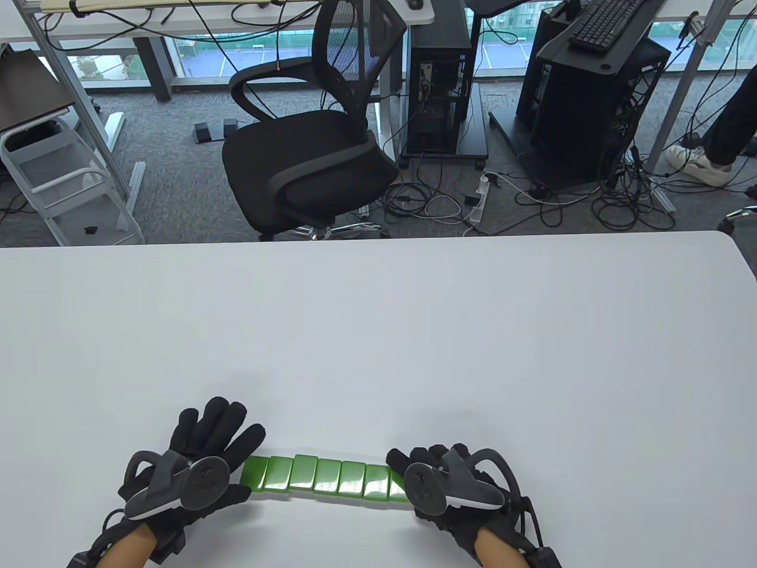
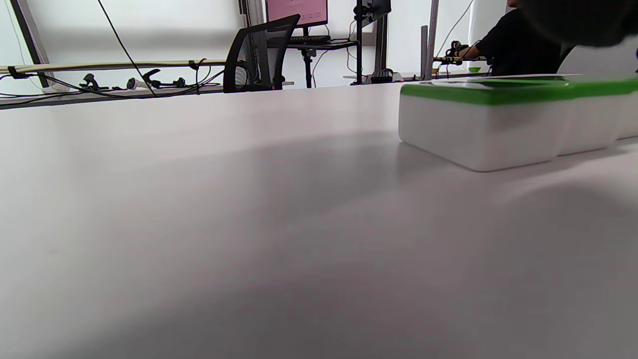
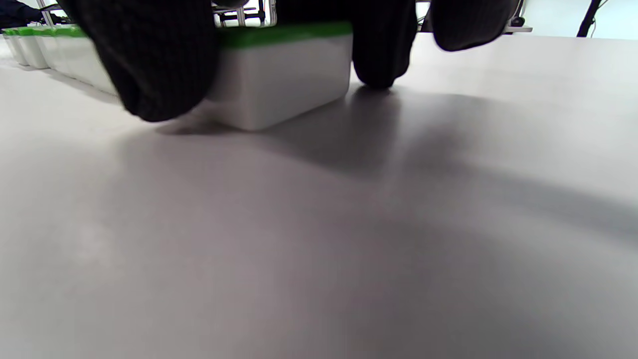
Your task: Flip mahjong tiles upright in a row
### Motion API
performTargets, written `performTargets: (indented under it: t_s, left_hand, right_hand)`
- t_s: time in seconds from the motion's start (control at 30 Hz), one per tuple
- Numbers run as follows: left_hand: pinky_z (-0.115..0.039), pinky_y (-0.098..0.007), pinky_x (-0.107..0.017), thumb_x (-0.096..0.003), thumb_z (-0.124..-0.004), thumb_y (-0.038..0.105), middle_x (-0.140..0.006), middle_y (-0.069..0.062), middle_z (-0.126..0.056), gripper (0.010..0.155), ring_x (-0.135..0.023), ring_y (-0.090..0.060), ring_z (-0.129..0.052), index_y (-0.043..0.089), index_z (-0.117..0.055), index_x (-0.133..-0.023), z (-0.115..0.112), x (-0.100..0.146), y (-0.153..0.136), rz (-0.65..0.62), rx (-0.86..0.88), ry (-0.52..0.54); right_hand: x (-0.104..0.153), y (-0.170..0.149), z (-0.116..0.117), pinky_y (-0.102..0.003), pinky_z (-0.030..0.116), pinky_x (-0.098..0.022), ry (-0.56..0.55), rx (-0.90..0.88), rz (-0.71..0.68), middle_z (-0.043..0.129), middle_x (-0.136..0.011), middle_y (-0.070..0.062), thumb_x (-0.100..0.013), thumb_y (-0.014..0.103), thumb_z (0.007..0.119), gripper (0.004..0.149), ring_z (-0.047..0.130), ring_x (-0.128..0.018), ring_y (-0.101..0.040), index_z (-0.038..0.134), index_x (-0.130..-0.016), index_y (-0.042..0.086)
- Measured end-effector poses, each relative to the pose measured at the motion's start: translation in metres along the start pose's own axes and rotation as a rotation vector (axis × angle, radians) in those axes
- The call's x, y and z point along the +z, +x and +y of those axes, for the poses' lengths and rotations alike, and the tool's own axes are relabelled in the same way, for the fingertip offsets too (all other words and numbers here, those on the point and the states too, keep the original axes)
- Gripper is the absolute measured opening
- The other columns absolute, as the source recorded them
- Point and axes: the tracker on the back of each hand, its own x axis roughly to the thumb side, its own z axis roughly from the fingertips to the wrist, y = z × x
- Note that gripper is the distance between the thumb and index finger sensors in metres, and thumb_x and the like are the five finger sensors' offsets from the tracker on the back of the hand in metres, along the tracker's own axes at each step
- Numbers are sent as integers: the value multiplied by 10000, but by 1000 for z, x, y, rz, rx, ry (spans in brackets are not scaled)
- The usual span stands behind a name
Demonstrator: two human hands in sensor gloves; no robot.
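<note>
Your left hand point(image 1: 195, 467) is low on the white table point(image 1: 378, 331), close to the near edge. Its fingers point(image 1: 222, 417) are spread wide and point away from you. The thumb side sits right at the left end of the row of mahjong tiles point(image 1: 325, 478). From the table view you cannot tell if it is touching the end tile. In the left wrist view the left end tile point(image 2: 481, 124) lies flat with its green back up and its white side to the camera, and only a dark blur of glove point(image 2: 573, 20) shows in the top corner.

Your right hand point(image 1: 452, 488) is at the other end of the row. Its fingers are curled down around the right end tile point(image 3: 281, 75). In the right wrist view one finger point(image 3: 149, 60) is in front of that tile on the left and another finger point(image 3: 381, 45) reaches down to the table beside its right end. A third fingertip point(image 3: 471, 22) hangs above the table, off to the right.

The tiles lie between your two hands, side by side and touching, all flat with green backs up. The row is a little bent, not quite straight.

Past the table edge stands a black office chair point(image 1: 313, 136). Farther back there are black computer towers point(image 1: 443, 89) and loose cables point(image 1: 591, 201) on the grey carpet.
</note>
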Motion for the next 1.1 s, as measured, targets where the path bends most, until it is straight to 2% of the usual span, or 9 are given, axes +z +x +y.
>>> performTargets:
  t_s: [0.17, 0.3, 0.4, 0.6, 0.77, 0.93, 1.1]
  left_hand:
    - [-160, -589, -856, -297, -694, 697, -1154, 164, -16, 879, -1161, -211, -19, 516, -232, -1022, -4, -4, 8, -38, -5, -11]
    - [-223, -597, -849, -290, -682, 717, -1169, 146, -57, 889, -1168, -228, -75, 503, -231, -1026, -10, -16, 18, -102, 50, -7]
    - [-208, -595, -850, -293, -671, 732, -1169, 147, -42, 901, -1167, -226, -55, 505, -201, -1028, -18, -28, 28, -152, 94, -109]
    - [-144, -599, -848, -307, -643, 761, -1160, 152, 36, 926, -1156, -220, 25, 510, -114, -1025, -25, -44, 35, -186, 134, -205]
    - [-67, -598, -833, -348, -616, 778, -1120, 167, 156, 938, -1119, -208, 149, 509, -6, -1008, -42, -60, 36, -212, 186, -426]
    - [-81, -593, -842, -379, -629, 773, -1141, 206, 119, 915, -1143, -168, 131, 519, -16, -1009, -44, -61, 34, -201, 226, -434]
    - [-105, -559, -863, -395, -657, 750, -1181, 240, -25, 902, -1192, -129, -9, 493, -65, -1025, -44, -62, 37, -181, 219, -421]
  right_hand:
    - [-3, 4, 4, -675, 439, -724, 15, -19, -15, 300, -1167, -120, -419, 534, 724, 870, 369, -998, -516, 138, -1035, 349]
    - [-14, 12, 8, -692, 371, -731, 20, -62, -34, 166, -1171, -123, -425, 571, 681, 875, 260, -1007, -528, 86, -1026, 346]
    - [-23, 19, 13, -706, 307, -731, 29, -82, -50, 92, -1161, -111, -426, 592, 658, 879, 179, -1005, -529, 44, -1011, 360]
    - [-34, 27, 18, -735, 237, -723, 116, -29, -10, -54, -1149, -99, -454, 684, 544, 892, 63, -1003, -537, -96, -990, 368]
    - [-35, 28, 21, -749, 211, -723, 147, -12, 0, -91, -1152, -96, -491, 718, 453, 860, 33, -1010, -534, -136, -1000, 353]
    - [-33, 29, 20, -743, 213, -734, 154, -2, 7, -58, -1173, -86, -506, 734, 417, 840, 21, -1017, -525, -135, -1014, 357]
    - [-33, 29, 20, -737, 215, -741, 153, -14, 4, -35, -1180, -86, -521, 731, 434, 821, 25, -1021, -521, -98, -1034, 373]
